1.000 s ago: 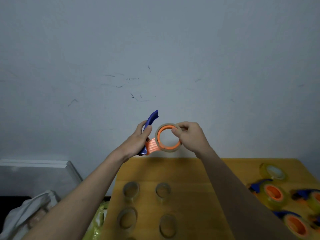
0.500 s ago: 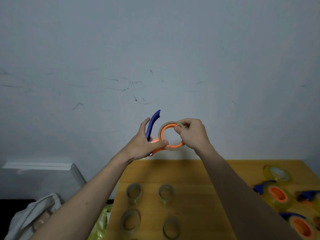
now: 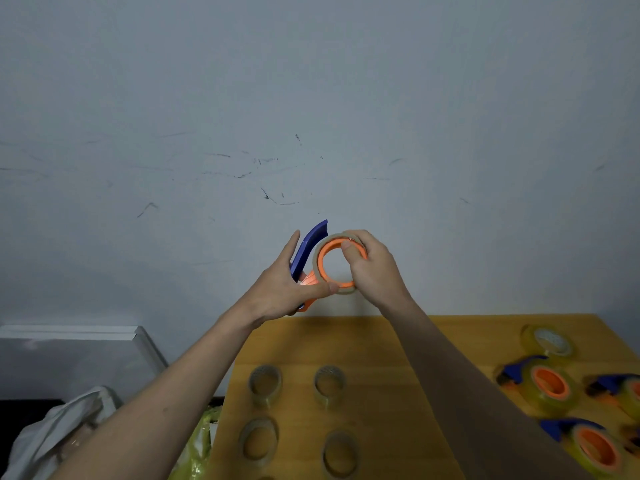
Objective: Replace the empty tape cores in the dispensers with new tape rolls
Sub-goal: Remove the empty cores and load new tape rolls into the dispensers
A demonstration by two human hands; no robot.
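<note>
A blue and orange tape dispenser (image 3: pixel 309 252) is held up in front of the grey wall, above the far edge of the wooden table (image 3: pixel 381 341). My left hand (image 3: pixel 289 289) grips its handle, with the thumb against the bottom of the orange hub. A thin, nearly empty tape core (image 3: pixel 319 258) sits around that hub. My right hand (image 3: pixel 372 268) pinches the top right of the core and hub between thumb and fingers.
Several empty cores (image 3: pixel 266 384) stand on the table's left part. At the right lie a new tape roll (image 3: pixel 549 342) and dispensers loaded with tape (image 3: pixel 549 388). A white bag (image 3: pixel 65 431) and a metal box (image 3: pixel 69 362) sit left of the table.
My left thumb has moved from the handle onto the bottom of the orange hub. My right hand has shifted its pinch round the top right of the core. Both hands stay raised.
</note>
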